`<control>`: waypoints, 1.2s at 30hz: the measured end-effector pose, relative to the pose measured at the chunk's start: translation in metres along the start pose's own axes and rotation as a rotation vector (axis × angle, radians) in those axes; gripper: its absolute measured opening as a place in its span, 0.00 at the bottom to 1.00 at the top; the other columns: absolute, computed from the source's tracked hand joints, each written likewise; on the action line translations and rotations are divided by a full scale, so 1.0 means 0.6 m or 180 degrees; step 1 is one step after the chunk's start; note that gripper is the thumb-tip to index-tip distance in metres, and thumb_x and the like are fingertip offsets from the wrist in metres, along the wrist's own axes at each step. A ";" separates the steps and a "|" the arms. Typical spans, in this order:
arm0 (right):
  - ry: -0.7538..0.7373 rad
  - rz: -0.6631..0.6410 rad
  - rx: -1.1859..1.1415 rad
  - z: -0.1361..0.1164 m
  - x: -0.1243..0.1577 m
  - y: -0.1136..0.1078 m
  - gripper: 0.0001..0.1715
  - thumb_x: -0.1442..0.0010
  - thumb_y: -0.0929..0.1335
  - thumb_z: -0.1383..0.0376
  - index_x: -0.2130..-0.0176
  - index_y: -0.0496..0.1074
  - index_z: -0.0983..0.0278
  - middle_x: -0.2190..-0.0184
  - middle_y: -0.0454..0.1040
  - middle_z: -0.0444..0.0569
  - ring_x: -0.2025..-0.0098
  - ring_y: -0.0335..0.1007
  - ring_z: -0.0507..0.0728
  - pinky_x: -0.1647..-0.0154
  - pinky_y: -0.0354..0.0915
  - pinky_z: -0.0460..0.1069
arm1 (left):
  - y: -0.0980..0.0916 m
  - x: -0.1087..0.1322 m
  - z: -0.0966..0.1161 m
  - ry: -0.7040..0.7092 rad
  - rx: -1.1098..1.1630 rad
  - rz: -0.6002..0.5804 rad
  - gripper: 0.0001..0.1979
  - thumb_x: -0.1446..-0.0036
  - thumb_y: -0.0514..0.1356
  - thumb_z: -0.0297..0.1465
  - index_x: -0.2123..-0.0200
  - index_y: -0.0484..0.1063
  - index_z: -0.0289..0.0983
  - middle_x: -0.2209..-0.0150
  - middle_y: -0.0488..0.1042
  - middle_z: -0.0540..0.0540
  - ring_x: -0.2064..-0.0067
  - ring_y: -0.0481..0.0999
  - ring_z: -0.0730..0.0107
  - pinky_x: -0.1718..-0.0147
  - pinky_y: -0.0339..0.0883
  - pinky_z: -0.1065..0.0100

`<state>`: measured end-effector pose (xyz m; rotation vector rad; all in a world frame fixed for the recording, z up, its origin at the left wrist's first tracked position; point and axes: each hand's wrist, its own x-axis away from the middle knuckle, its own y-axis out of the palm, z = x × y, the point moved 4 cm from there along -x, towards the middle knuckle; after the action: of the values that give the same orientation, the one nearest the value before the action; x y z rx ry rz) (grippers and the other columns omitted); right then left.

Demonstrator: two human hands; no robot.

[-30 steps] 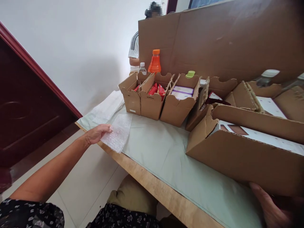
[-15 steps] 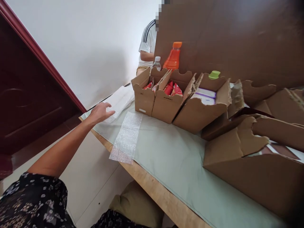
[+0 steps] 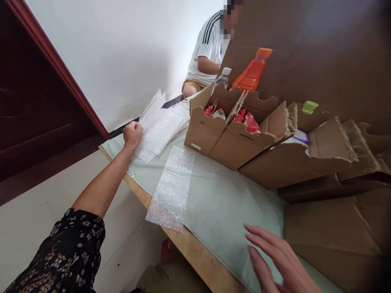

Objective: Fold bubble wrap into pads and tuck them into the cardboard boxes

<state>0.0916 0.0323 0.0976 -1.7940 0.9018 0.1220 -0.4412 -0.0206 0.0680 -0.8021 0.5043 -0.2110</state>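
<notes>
At the far left corner of the table, my left hand (image 3: 133,134) is closed on the edge of a bubble wrap sheet (image 3: 152,108), lifting it off a pile of bubble wrap (image 3: 165,129). Another strip of bubble wrap (image 3: 174,183) lies flat nearer to me, its end hanging over the wooden table edge. My right hand (image 3: 279,260) hovers over the cloth at the lower right, fingers apart, with nothing in it.
Cardboard bins (image 3: 222,140) with red packets stand along the back of the green-clothed table (image 3: 226,211). Behind them are an orange bottle (image 3: 252,73) and a clear bottle (image 3: 222,77). A person in a white shirt (image 3: 207,49) sits beyond.
My left hand has closed on a bubble wrap sheet and raised its edge from the pile. My right hand has come into view at the lower right. The view has shifted left.
</notes>
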 end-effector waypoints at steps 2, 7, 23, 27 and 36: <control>-0.0098 -0.0129 -0.0410 -0.036 -0.089 0.040 0.14 0.32 0.68 0.67 0.50 0.78 0.52 0.51 0.83 0.51 0.51 0.81 0.62 0.52 0.79 0.58 | 0.008 0.010 -0.001 0.0117 0.0099 0.0052 0.16 0.37 0.50 0.33 0.57 0.77 0.36 0.62 0.80 0.42 0.58 0.78 0.57 0.56 0.69 0.61; 0.0807 -0.1044 -0.1632 -0.084 -0.282 0.184 0.12 0.39 0.69 0.63 0.55 0.80 0.59 0.44 0.79 0.54 0.48 0.78 0.64 0.59 0.77 0.55 | 0.016 0.033 0.020 0.0757 0.0249 -0.0030 0.11 0.40 0.56 0.32 0.59 0.78 0.37 0.52 0.83 0.40 0.46 0.77 0.52 0.42 0.65 0.56; 0.1424 -0.1040 -0.2641 -0.117 -0.451 0.382 0.42 0.44 0.70 0.65 0.32 0.63 0.63 0.32 0.69 0.56 0.30 0.64 0.63 0.29 0.62 0.59 | 0.028 0.046 0.024 0.1474 0.0805 -0.0820 0.42 0.48 0.67 0.50 0.35 0.69 0.34 0.36 0.74 0.34 0.35 0.72 0.43 0.33 0.61 0.47; 0.0614 -0.1170 -0.2364 -0.131 -0.453 0.378 0.37 0.40 0.70 0.62 0.33 0.66 0.61 0.30 0.67 0.54 0.29 0.62 0.65 0.29 0.60 0.65 | 0.011 0.044 0.024 0.0891 0.1322 -0.0587 0.26 0.45 0.61 0.42 0.46 0.76 0.35 0.48 0.81 0.41 0.45 0.78 0.52 0.42 0.69 0.55; 0.1304 -0.1129 -0.2899 -0.082 -0.447 0.393 0.40 0.38 0.70 0.58 0.30 0.61 0.58 0.33 0.68 0.58 0.37 0.71 0.65 0.35 0.68 0.64 | -0.005 0.049 0.041 0.0931 0.1505 -0.0802 0.16 0.37 0.52 0.41 0.74 0.66 0.40 0.76 0.64 0.51 0.71 0.65 0.67 0.69 0.61 0.64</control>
<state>-0.2620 0.0959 0.0669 -2.8790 0.8477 -0.0878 -0.4034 -0.0180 0.0741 -0.3686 0.5971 -0.6621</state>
